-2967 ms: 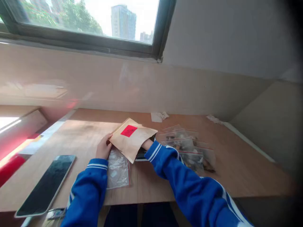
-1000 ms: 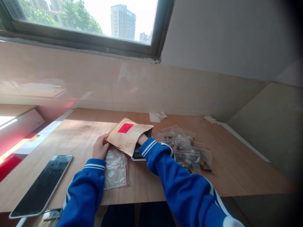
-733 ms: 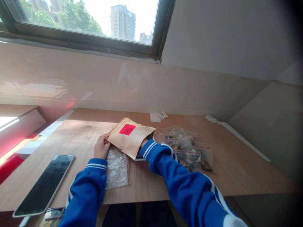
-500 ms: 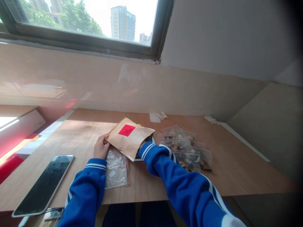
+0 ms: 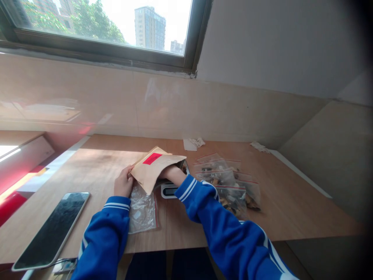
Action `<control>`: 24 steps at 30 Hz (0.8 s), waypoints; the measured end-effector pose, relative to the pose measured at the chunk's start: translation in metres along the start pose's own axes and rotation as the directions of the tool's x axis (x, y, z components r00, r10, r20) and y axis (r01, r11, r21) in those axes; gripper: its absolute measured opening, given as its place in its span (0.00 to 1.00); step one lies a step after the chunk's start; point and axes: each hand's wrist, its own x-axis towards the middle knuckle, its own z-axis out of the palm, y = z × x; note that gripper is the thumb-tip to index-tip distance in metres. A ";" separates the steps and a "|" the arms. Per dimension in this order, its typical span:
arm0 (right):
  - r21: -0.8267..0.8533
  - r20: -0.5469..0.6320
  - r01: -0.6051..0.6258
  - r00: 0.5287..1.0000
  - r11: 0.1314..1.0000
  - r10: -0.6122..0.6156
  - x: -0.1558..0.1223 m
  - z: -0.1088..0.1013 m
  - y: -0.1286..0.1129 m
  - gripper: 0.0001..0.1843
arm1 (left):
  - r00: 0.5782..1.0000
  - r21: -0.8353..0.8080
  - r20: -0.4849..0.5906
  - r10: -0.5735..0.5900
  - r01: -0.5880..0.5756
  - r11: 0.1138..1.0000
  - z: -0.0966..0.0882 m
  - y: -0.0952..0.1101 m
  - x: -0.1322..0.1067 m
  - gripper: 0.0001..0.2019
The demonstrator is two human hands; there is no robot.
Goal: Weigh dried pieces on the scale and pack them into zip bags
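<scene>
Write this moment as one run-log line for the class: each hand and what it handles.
left hand: holds kraft envelope edge | right hand: enters envelope's open end | nearby: clear zip bag, white display device

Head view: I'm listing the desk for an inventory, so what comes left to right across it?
phone → left hand → envelope → right hand → zip bags

One head-worn camera looks forward and down across the desk (image 5: pixel 291 206) from its near side, facing the wall (image 5: pixel 233 109) and window (image 5: pixel 101 27). It sits close above the left hand (image 5: pixel 124 182) and right hand (image 5: pixel 171 175), which show low in the wide frame.
</scene>
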 end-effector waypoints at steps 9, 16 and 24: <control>0.302 -0.171 0.185 0.976 0.935 -0.137 -0.048 -0.109 -0.015 0.10 | 0.999 0.230 0.038 -0.037 0.027 0.973 0.000 0.007 0.000 0.20; 0.319 -0.128 -0.146 0.972 0.936 0.196 -0.112 -0.049 0.063 0.13 | 0.995 0.385 0.063 -0.071 0.042 0.922 -0.003 0.018 0.000 0.18; -0.034 -0.170 -0.418 0.898 0.908 0.406 -0.138 0.001 0.096 0.15 | 0.997 0.415 0.035 -0.075 0.054 0.908 -0.001 0.014 0.001 0.17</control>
